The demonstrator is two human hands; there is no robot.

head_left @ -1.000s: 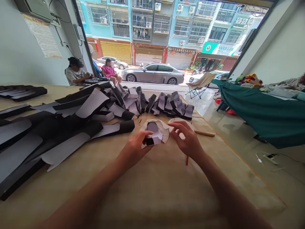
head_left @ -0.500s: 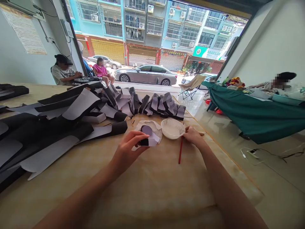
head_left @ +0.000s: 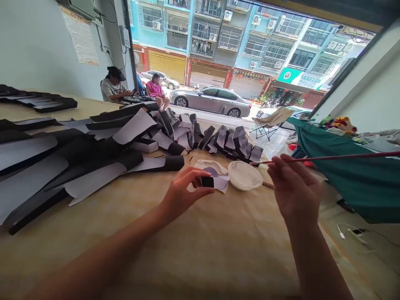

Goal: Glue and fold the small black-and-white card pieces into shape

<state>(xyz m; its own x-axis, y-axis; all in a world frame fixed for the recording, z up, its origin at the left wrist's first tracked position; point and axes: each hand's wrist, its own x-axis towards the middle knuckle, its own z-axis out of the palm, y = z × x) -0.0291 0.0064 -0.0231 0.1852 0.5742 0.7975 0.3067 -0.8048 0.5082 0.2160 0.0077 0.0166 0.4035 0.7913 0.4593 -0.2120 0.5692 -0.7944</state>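
Note:
My left hand (head_left: 183,192) is closed in a pinch on a small folded black and white card piece (head_left: 212,182), held just above a white cloth (head_left: 210,166) on the beige table (head_left: 200,246). My right hand (head_left: 293,187) is raised off the table, fingers closed on a long thin red stick (head_left: 337,157) that points to the right. A shallow white bowl (head_left: 244,175) sits between the two hands.
Long black and white card sheets (head_left: 78,154) are heaped on the left half of the table, with folded pieces (head_left: 231,139) in a row behind the bowl. A green-covered table (head_left: 346,166) stands at right. Two people (head_left: 114,85) sit by the open doorway.
My right hand has lifted the red stick off the table beside the bowl and swung it up to the right. My left hand still holds the card piece.

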